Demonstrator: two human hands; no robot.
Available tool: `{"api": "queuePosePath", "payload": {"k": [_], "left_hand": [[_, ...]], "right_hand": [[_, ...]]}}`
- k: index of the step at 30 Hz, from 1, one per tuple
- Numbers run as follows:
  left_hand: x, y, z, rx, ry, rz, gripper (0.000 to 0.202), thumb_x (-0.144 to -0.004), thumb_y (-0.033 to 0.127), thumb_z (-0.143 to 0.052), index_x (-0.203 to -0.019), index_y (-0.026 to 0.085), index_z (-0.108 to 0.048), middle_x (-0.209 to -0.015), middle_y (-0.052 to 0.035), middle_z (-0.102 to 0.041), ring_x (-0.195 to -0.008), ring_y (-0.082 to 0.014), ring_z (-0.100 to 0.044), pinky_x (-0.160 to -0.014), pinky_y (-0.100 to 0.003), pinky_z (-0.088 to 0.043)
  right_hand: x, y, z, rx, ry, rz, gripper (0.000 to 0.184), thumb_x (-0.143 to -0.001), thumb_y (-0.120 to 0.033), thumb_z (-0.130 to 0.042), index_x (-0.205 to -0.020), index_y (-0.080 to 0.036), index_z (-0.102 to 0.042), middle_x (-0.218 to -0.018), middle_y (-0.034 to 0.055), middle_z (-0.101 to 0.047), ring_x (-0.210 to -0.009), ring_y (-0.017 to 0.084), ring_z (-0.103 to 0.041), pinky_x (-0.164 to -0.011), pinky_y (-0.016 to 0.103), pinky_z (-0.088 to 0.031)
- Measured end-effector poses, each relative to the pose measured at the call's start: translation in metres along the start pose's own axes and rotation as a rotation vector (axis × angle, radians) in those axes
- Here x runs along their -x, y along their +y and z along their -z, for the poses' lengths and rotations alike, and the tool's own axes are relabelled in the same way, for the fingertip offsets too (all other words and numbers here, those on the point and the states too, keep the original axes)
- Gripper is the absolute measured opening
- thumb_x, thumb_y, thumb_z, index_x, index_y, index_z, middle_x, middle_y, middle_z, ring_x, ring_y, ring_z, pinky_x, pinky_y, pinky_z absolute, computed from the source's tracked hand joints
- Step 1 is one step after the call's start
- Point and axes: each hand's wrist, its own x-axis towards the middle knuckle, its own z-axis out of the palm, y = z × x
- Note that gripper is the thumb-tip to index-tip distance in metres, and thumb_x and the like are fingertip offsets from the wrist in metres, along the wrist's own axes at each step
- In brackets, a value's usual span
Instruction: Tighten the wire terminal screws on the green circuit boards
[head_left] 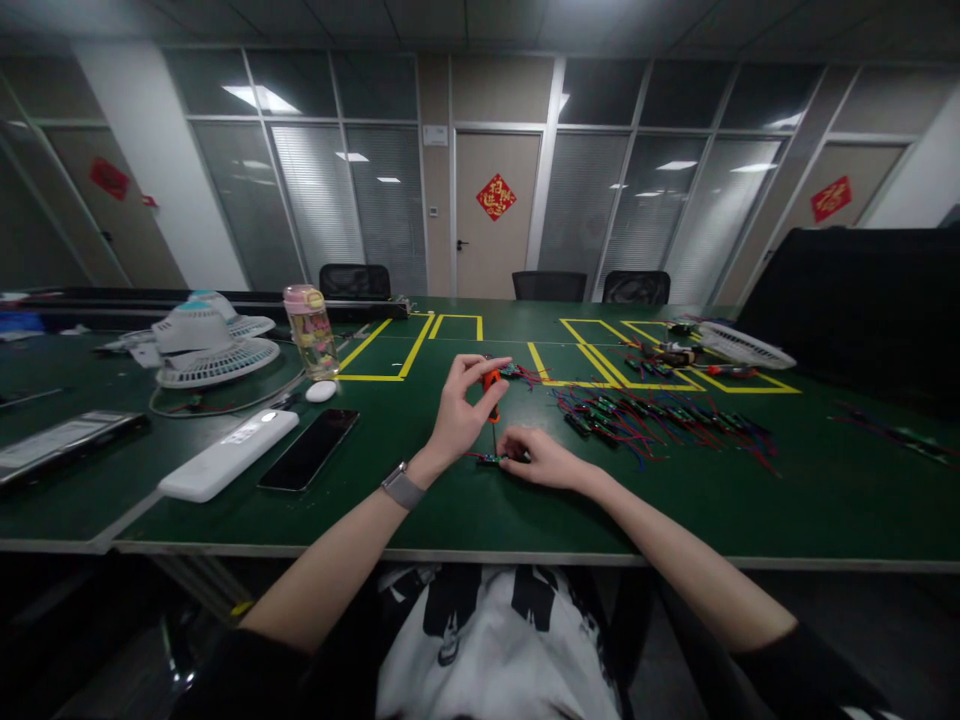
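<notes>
My left hand (pixel 459 408) is closed around the orange handle of a small screwdriver (pixel 491 385), held upright with its tip pointing down. The tip meets a small circuit board with red and blue wires (pixel 489 459) lying on the green table (pixel 450 510). My right hand (pixel 541 458) rests on the table just right of the board, fingers pinched on its edge to hold it still. A grey watch sits on my left wrist.
A spread of similar wired boards (pixel 660 418) lies to the right. To the left are a black phone (pixel 309 449), a white power bank (pixel 229 454), a white mouse (pixel 321 391), a pink-capped bottle (pixel 310 331) and fan parts (pixel 206 345). Yellow tape boxes mark the far tabletop.
</notes>
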Motion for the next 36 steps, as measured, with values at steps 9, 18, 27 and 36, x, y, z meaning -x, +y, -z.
{"api": "queuePosePath", "payload": {"k": [9,18,27,36], "left_hand": [[-0.0006,-0.0036,-0.0001,0.023,0.010,0.057,0.032,-0.088,0.029,-0.057,-0.119,0.022,-0.061,-0.098,-0.0040,-0.060,-0.089,-0.0136,-0.058,-0.085,-0.027,-0.046],[-0.0014,-0.0023,-0.0016,0.172,-0.083,0.102,0.037,-0.092,0.026,-0.047,-0.128,0.021,-0.053,-0.107,-0.0070,-0.063,-0.089,-0.0136,-0.063,-0.084,-0.029,-0.049],[-0.0034,-0.0009,0.0031,0.050,-0.068,0.044,0.032,-0.094,0.026,-0.044,-0.121,0.023,-0.060,-0.117,-0.0067,-0.057,-0.100,-0.0139,-0.057,-0.092,-0.030,-0.044],[-0.0069,-0.0013,0.0068,0.088,-0.066,0.049,0.027,-0.085,0.027,-0.061,-0.110,0.018,-0.065,-0.102,-0.0069,-0.064,-0.091,-0.0153,-0.062,-0.083,-0.029,-0.050]], "right_hand": [[0.0007,-0.0040,0.0017,-0.008,-0.005,-0.015,0.009,-0.077,-0.017,-0.059,-0.086,-0.014,-0.059,-0.068,-0.0018,-0.054,-0.062,0.011,-0.049,-0.057,0.021,-0.037],[0.0002,-0.0035,0.0015,-0.011,-0.005,-0.017,0.008,-0.077,-0.017,-0.059,-0.085,-0.014,-0.059,-0.068,-0.0021,-0.053,-0.061,0.011,-0.048,-0.057,0.022,-0.037],[-0.0004,0.0008,-0.0005,-0.009,-0.005,-0.013,0.009,-0.078,-0.017,-0.059,-0.087,-0.014,-0.059,-0.066,-0.0028,-0.052,-0.060,0.010,-0.047,-0.057,0.021,-0.036],[0.0002,-0.0019,0.0011,0.000,-0.007,-0.012,0.009,-0.077,-0.017,-0.059,-0.086,-0.015,-0.059,-0.069,-0.0018,-0.054,-0.062,0.011,-0.049,-0.058,0.022,-0.037]]}}
